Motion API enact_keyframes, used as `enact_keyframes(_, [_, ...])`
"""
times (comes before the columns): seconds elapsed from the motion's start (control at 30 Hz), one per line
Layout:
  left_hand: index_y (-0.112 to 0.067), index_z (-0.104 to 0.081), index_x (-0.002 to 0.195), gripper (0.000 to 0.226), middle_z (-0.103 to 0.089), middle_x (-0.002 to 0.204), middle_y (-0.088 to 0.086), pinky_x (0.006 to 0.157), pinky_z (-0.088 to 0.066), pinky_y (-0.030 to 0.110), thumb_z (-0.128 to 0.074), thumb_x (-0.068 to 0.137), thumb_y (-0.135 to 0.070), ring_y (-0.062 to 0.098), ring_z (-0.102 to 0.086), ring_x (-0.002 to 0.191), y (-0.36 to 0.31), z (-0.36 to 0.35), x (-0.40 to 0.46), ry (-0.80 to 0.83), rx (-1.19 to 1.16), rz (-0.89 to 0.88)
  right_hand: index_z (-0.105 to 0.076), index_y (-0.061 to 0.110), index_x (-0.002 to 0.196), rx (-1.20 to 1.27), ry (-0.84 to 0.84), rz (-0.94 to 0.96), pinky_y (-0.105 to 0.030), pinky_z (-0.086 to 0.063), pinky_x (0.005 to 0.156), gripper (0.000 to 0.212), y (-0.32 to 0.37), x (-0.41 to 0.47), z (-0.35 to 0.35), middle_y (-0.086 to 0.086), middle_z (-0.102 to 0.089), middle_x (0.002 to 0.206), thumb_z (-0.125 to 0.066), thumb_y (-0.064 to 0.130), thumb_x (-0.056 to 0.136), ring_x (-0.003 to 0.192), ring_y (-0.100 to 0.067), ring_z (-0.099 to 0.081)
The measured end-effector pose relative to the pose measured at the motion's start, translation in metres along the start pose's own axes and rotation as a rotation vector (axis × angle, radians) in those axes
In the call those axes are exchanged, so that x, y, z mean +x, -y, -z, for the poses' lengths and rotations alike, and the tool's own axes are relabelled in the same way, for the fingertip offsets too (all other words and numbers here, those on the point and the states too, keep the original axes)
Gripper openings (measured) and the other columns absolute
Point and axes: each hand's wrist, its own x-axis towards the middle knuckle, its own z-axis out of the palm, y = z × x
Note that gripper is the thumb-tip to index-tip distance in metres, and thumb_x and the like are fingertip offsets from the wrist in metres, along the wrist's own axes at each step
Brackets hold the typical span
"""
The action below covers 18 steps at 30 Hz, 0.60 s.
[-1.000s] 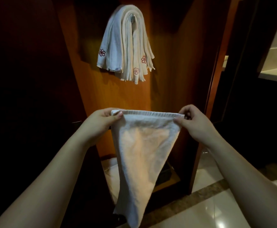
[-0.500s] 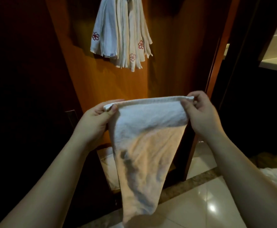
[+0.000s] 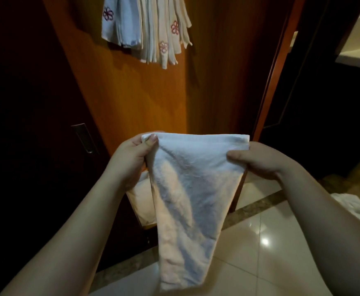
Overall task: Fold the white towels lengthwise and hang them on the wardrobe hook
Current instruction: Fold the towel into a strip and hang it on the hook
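I hold a white towel (image 3: pixel 187 199) in front of me by its top edge, and it hangs down narrowing toward the floor. My left hand (image 3: pixel 132 159) pinches the top left corner between thumb and fingers. My right hand (image 3: pixel 258 159) grips the top right part, thumb on the front of the cloth. Above, several folded white towels with red flower embroidery (image 3: pixel 149 30) hang against the orange wooden wardrobe panel (image 3: pixel 132 92); the hook itself is out of view.
A dark wardrobe door with a recessed metal handle (image 3: pixel 84 137) stands at the left. A low shelf holding pale cloth (image 3: pixel 141 201) sits behind the towel. Glossy floor tiles (image 3: pixel 260 242) lie below, with a white cloth heap (image 3: pixel 350 205) at the right edge.
The view has tilted downward, so the hanging towels sit higher and are cut off at the top. My right hand's thumb has moved onto the towel's front, lower than its corner.
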Motion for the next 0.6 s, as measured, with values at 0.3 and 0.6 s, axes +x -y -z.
enact_keyframes(0.3, [-0.014, -0.076, 0.096, 0.022, -0.078, 0.088, 0.006, 0.071, -0.057, 0.035, -0.057, 0.101, -0.023, 0.021, -0.076, 0.080, 0.029, -0.005, -0.007, -0.213, 0.037, 0.215, -0.080, 0.025, 0.102, 0.368, -0.260, -0.091, -0.034, -0.059, 0.085, 0.064, -0.051, 0.008, -0.056, -0.009, -0.076, 0.112, -0.084, 0.072, 0.060, 0.109, -0.027, -0.072])
enact_keyframes(0.6, [-0.024, -0.075, 0.098, 0.026, -0.078, 0.095, 0.003, 0.090, -0.058, 0.053, -0.052, 0.102, -0.034, 0.025, -0.075, 0.092, 0.064, -0.045, -0.055, -0.495, 0.027, 0.180, -0.072, 0.024, 0.114, 0.358, -0.572, -0.239, -0.046, -0.057, 0.093, 0.069, -0.036, -0.011, -0.144, 0.004, -0.077, 0.104, -0.049, 0.077, 0.076, 0.098, -0.018, -0.073])
